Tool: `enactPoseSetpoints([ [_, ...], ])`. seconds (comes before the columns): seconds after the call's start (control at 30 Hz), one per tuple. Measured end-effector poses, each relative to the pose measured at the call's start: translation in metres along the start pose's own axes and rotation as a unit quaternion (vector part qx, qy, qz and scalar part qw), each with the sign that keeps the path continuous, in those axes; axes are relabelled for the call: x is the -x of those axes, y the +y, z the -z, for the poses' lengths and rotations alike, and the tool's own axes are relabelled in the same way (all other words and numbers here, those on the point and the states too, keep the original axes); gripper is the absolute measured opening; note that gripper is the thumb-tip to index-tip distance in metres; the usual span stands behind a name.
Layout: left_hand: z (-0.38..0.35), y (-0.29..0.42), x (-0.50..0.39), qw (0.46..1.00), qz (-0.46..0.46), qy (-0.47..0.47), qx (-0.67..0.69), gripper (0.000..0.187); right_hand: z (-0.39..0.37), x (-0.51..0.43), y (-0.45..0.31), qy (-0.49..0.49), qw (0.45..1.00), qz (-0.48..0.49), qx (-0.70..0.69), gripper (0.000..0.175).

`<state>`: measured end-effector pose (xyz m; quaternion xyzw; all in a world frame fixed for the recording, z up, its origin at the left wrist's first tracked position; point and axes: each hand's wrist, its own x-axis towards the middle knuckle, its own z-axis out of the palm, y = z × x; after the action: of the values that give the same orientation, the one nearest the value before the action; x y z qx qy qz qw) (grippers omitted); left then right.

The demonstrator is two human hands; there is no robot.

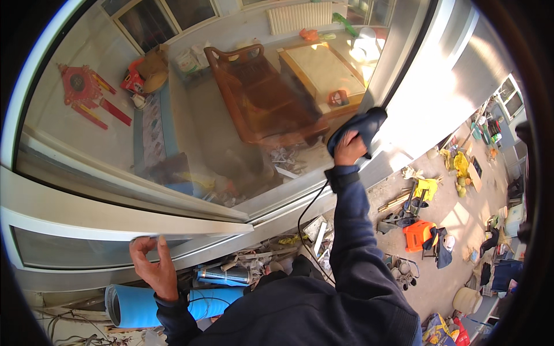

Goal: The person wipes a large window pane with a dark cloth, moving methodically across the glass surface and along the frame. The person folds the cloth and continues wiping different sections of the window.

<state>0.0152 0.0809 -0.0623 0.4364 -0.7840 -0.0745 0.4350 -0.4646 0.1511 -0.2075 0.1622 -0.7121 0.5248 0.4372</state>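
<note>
My right hand (349, 148) is closed around a dark cloth (361, 127) and presses it against the window glass (194, 142) near the right side of its frame. A thin black cable hangs down beside my right sleeve. Lower left, my left hand (151, 264) has its thumb and fingers apart at the edge of the white window frame (130, 227); its fingertips are at the edge, and whether they grip it cannot be told. Through the pane a brown wooden bench (268, 99), a table (324, 69) and a red hanging ornament (82, 86) show.
Below the window lie a large blue tube (134, 305), wood scraps and loose debris. On the floor to the right stand an orange plastic stool (419, 235), yellow bags (461, 164), shoes and a cream-coloured bucket (467, 300). A white radiator (300, 18) is behind the glass.
</note>
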Motion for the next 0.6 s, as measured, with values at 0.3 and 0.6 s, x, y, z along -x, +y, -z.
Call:
enactPoseSetpoints([
  [0.3,0.004,0.008,-0.005,1.0,0.006,-0.026,-0.006,0.019,0.003,-0.052,-0.1,-0.004,0.992,-0.042,-0.116,0.013],
  [0.6,0.006,0.01,-0.007,0.998,-0.038,-0.045,0.007,0.015,0.026,0.041,-0.077,-0.184,0.973,-0.134,-0.022,0.017],
])
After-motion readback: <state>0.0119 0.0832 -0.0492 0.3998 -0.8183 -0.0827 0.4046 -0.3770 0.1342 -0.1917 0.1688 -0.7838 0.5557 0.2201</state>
